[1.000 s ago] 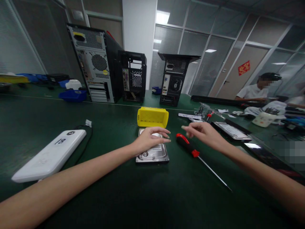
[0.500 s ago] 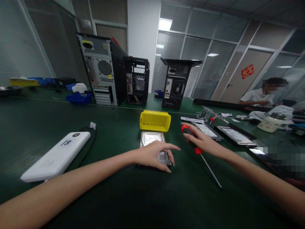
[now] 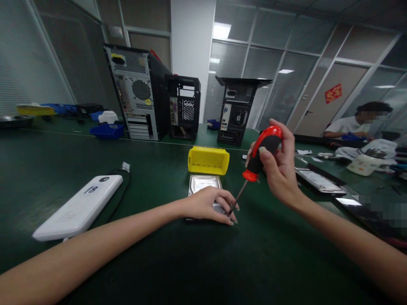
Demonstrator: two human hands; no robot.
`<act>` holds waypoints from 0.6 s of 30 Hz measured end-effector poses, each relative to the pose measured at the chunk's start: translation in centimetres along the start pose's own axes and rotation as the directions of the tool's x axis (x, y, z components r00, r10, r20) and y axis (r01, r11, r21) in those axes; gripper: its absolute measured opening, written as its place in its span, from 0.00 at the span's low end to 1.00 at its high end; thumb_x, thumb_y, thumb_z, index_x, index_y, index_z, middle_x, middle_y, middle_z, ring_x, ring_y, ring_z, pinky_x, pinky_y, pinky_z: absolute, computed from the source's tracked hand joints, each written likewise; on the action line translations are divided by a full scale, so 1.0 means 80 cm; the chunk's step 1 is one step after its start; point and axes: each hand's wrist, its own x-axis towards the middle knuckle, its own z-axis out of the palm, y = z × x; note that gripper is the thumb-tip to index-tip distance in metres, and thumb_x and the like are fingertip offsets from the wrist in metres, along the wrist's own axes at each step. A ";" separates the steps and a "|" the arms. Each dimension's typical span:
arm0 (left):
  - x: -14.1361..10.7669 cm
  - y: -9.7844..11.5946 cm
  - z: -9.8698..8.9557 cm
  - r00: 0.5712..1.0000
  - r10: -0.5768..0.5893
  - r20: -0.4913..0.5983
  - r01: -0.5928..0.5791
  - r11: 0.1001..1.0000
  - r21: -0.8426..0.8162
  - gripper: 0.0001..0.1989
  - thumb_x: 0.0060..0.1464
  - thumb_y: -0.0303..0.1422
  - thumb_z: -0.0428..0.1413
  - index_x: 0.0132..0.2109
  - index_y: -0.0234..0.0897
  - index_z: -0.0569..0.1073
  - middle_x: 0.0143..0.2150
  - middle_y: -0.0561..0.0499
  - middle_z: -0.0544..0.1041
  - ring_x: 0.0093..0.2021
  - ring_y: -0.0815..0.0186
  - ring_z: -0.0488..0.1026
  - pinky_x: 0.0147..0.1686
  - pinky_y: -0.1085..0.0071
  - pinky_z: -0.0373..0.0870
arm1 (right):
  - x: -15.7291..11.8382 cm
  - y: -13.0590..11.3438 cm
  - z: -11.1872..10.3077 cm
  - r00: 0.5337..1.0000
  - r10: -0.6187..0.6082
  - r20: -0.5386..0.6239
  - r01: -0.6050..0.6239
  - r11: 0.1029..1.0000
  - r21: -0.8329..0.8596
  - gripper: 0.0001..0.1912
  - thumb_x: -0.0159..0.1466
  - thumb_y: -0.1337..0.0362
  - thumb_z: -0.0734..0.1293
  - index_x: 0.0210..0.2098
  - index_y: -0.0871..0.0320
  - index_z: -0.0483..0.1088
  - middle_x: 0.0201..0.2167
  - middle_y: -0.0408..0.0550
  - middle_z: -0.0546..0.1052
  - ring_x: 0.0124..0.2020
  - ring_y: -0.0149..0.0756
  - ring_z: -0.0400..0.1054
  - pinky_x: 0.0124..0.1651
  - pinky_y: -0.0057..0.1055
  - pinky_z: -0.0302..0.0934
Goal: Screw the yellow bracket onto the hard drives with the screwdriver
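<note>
A silver hard drive point(image 3: 204, 182) lies flat on the green table, partly covered by my left hand point(image 3: 205, 204). The thumb and fingers of that hand curl over its near right corner, gripping it. My right hand point(image 3: 282, 171) is wrapped around the red and black handle of a screwdriver point(image 3: 267, 142). The shaft slants down to the left, and its tip meets the drive's corner between my left fingers. Whether a screw sits under the tip is hidden. Just behind the drive stands a yellow bin point(image 3: 209, 161).
On the left is a white power bank point(image 3: 79, 205) with a black cable. Another hard drive point(image 3: 319, 181) and a dark phone-like slab point(image 3: 365, 216) lie on the right. Several computer cases point(image 3: 136, 93) stand at the back. A person point(image 3: 352, 125) sits far right.
My right hand has raised and turned the screwdriver, so its tip now points down at the drive's corner. My left fingers have closed in around that corner.
</note>
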 end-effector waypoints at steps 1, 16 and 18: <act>0.000 0.001 0.000 1.000 -0.007 0.000 0.007 1.000 0.002 0.16 0.47 0.28 0.62 0.45 0.34 0.70 0.38 0.48 0.80 0.43 0.65 0.76 0.48 0.70 0.65 | -0.001 0.000 0.002 1.000 -0.008 0.003 0.008 1.000 -0.024 0.27 0.62 0.56 0.61 0.58 0.41 0.48 0.42 0.47 0.69 0.42 0.40 0.68 0.44 0.42 0.65; 0.002 0.002 0.000 0.999 -0.031 0.007 0.031 0.999 0.013 0.13 0.47 0.28 0.61 0.41 0.33 0.71 0.39 0.46 0.80 0.42 0.64 0.76 0.47 0.69 0.67 | -0.005 -0.009 0.000 0.998 0.056 -0.004 -0.056 0.990 -0.132 0.29 0.63 0.52 0.58 0.60 0.41 0.42 0.46 0.49 0.68 0.46 0.44 0.67 0.44 0.43 0.65; 0.002 0.001 -0.001 0.999 -0.031 0.012 0.031 0.999 0.021 0.12 0.47 0.28 0.61 0.41 0.33 0.71 0.39 0.47 0.80 0.42 0.64 0.76 0.47 0.69 0.67 | -0.006 -0.007 0.000 0.998 0.057 -0.004 -0.057 0.990 -0.126 0.29 0.63 0.52 0.58 0.60 0.41 0.42 0.46 0.49 0.67 0.46 0.44 0.67 0.43 0.43 0.65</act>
